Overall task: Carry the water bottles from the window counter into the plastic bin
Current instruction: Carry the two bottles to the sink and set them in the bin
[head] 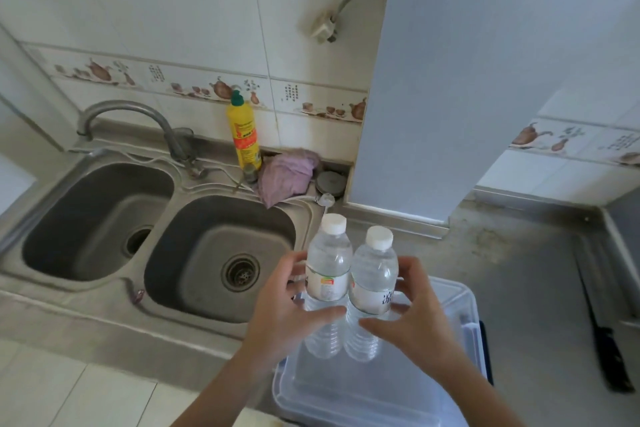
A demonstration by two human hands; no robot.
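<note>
Your left hand [289, 302] and right hand [412, 305] are each gripping one of two clear plastic water bottles with white caps [329, 274], pressed side by side and upright, above the translucent plastic bin [460, 350] on the steel worktop [519, 270].

Plastic bin [467, 308] lies open-topped below the two bottles [349, 288]; pillar [433, 80] stands behind, sink [207, 253] left
</note>
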